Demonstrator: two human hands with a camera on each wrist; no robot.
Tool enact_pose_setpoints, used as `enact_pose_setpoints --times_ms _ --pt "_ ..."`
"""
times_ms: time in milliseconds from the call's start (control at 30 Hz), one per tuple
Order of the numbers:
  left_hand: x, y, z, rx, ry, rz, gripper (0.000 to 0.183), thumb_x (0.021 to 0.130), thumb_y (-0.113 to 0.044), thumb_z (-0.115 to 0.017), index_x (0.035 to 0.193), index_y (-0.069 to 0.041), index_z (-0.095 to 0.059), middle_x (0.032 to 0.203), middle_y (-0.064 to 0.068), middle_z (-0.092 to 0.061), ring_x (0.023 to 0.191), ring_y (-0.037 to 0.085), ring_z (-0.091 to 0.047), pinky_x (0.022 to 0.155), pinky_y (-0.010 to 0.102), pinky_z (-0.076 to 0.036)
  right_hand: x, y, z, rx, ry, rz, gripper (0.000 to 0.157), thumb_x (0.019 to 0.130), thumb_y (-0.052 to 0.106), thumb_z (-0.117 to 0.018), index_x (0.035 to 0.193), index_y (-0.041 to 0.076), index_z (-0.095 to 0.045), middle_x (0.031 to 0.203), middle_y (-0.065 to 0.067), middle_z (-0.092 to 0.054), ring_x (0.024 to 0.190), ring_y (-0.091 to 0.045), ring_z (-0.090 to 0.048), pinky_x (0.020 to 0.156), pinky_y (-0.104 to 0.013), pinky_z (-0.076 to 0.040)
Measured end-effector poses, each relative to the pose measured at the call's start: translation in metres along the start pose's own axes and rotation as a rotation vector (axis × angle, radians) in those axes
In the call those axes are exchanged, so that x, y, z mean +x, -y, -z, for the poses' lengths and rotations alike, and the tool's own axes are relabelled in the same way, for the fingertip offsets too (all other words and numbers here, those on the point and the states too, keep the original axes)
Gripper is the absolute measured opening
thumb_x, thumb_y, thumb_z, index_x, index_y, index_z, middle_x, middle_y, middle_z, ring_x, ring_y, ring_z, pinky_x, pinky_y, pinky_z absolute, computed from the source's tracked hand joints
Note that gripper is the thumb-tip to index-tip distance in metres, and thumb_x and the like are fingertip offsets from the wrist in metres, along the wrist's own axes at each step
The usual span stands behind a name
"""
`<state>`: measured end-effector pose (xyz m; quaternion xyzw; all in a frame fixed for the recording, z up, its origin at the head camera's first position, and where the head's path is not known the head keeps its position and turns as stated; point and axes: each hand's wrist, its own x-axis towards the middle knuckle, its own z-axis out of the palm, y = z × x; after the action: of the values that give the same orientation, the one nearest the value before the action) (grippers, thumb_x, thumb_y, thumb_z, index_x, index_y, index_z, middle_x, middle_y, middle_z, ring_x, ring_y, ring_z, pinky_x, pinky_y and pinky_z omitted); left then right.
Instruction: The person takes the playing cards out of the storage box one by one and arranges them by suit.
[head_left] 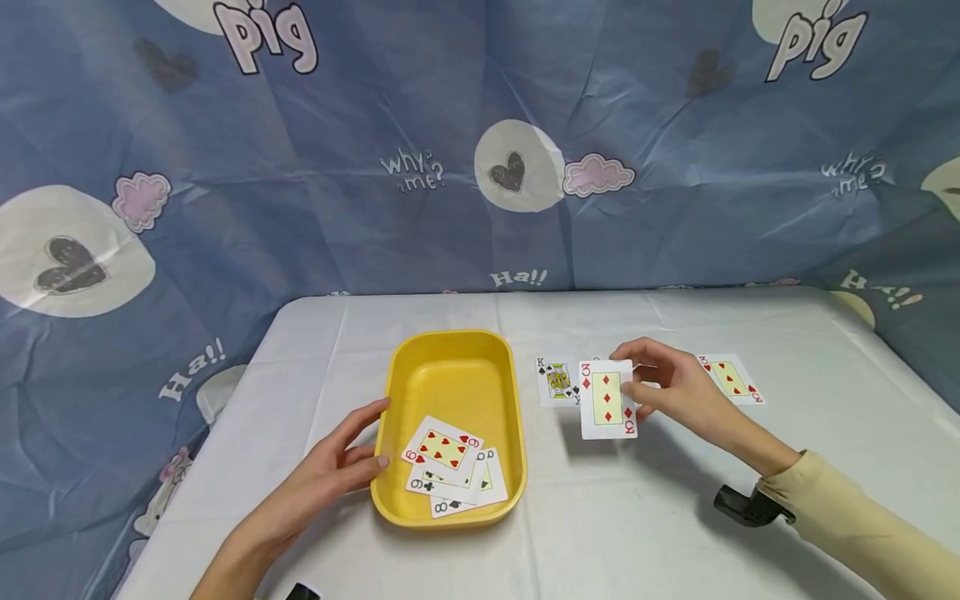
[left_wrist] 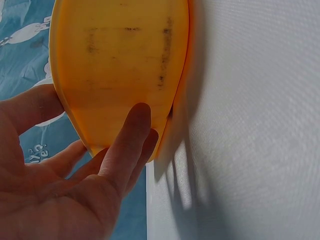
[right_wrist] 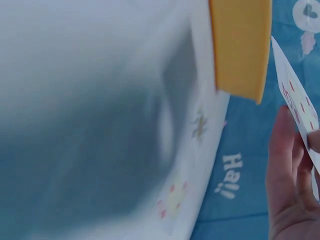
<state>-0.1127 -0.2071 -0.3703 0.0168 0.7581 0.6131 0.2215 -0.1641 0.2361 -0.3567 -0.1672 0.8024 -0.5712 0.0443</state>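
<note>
My right hand pinches a three of diamonds playing card between thumb and fingers, raised above the table with its face toward the head camera. In the right wrist view the card appears nearly edge-on. My left hand touches the left outer side of a yellow tray, its fingers spread loosely along the wall. Inside the tray's near end lie several overlapping cards, with a six of hearts on top. Beneath it show a six of clubs and an eight of spades.
A king of spades lies face up on the white table, right of the tray. Farther right rests a hearts card. Edges of another card show behind the held one. A blue printed cloth hangs behind the table.
</note>
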Motion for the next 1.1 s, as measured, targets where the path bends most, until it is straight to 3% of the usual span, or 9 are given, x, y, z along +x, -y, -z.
enact_pose_setpoints --times_ms 367,600,800,933,1100 --pt "0.000 -0.001 0.001 -0.003 0.012 -0.007 0.069 0.094 -0.019 -0.066 0.152 -0.026 -0.031 0.159 0.008 -0.020 0.117 0.027 -0.059 0.091 0.041 -0.052 -0.026 -0.030 0.020 -0.137 0.193 -0.094 0.035 0.086 -0.001 -0.069 0.120 0.003 -0.059 0.115 -0.017 -0.057 0.083 -0.021 -0.063 0.065 -0.036 -0.057" --pt "0.001 0.000 0.002 0.001 0.006 0.000 0.068 0.094 -0.019 -0.066 0.152 -0.027 -0.031 0.159 0.007 -0.020 0.117 0.027 -0.059 0.091 0.041 -0.052 -0.033 -0.038 0.023 -0.452 0.163 -0.053 0.035 0.082 0.007 -0.077 0.114 0.014 -0.065 0.100 0.003 -0.062 0.085 -0.012 -0.058 0.074 -0.025 -0.050" --pt "0.001 -0.001 0.000 0.009 -0.013 0.020 0.069 0.093 -0.020 -0.066 0.152 -0.027 -0.032 0.159 0.007 -0.020 0.117 0.026 -0.059 0.091 0.041 -0.052 -0.033 -0.043 0.019 -0.556 0.149 0.008 0.035 0.080 0.005 -0.078 0.111 0.015 -0.065 0.095 0.001 -0.055 0.081 -0.012 -0.052 0.068 -0.023 -0.046" --pt "0.001 -0.002 0.000 0.019 -0.023 0.027 0.069 0.093 -0.021 -0.067 0.152 -0.028 -0.032 0.159 0.007 -0.020 0.117 0.026 -0.059 0.091 0.041 -0.052 -0.032 -0.041 0.019 -0.538 0.127 0.058 0.034 0.082 0.001 -0.075 0.113 0.013 -0.066 0.101 -0.001 -0.055 0.082 -0.013 -0.052 0.067 -0.024 -0.046" --pt "0.002 -0.002 0.000 0.025 -0.028 0.028 0.069 0.093 -0.021 -0.067 0.152 -0.029 -0.033 0.159 0.007 -0.019 0.117 0.026 -0.059 0.092 0.042 -0.052 -0.025 -0.034 0.012 -0.373 0.078 0.104 0.031 0.089 -0.006 -0.064 0.116 0.010 -0.064 0.109 -0.007 -0.060 0.089 -0.015 -0.055 0.069 -0.025 -0.051"
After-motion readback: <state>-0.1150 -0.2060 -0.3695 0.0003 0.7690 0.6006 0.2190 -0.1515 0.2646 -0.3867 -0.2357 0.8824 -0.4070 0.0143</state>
